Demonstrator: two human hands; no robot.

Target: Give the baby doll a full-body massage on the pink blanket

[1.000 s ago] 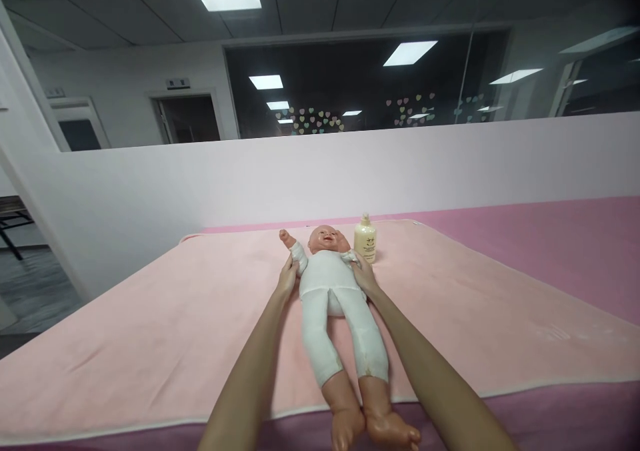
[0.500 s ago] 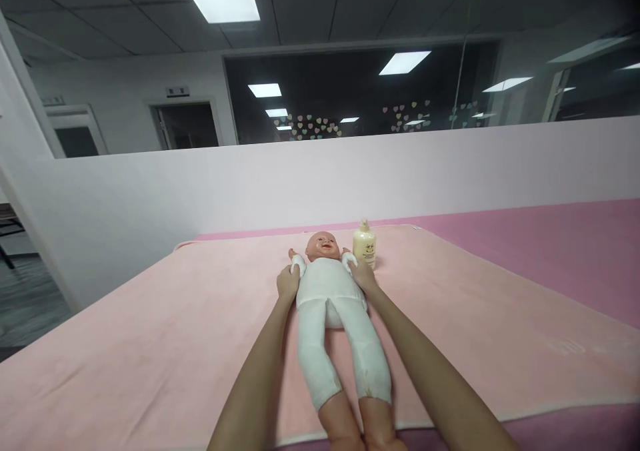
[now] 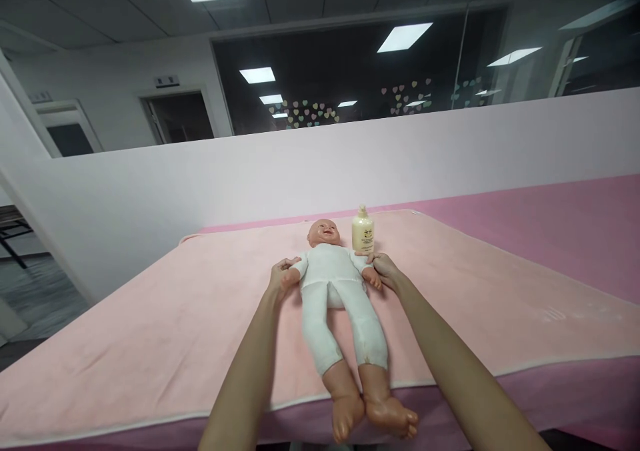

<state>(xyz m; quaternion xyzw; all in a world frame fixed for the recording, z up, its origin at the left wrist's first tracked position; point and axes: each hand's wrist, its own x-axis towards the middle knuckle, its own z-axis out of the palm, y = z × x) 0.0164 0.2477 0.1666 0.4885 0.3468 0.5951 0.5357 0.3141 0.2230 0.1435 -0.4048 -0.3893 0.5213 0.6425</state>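
A baby doll (image 3: 327, 264) with a white cloth body lies on its back on a pink towel (image 3: 215, 271), its head away from me and its bare feet toward me. My left hand (image 3: 281, 275) grips the doll's arm on the left, close to its wrist. On the other side, my right hand (image 3: 386, 269) has its fingers closed round the doll's other forearm. Both doll arms are spread down and out beside its body. Just behind my right hand stands a pale yellow pump bottle (image 3: 363, 231), upright on the towel.
A low white wall (image 3: 280, 171) runs behind the pink mat (image 3: 575, 217), with dark glass above it. The towel's near edge lies under the doll's lower legs, and its feet extend past that edge. A dark doorway (image 3: 183, 117) shows at the back left.
The doll's arms have come down from beside its head to beside its waist, with my hands on them. My hands are wider apart. The view has tilted downward.
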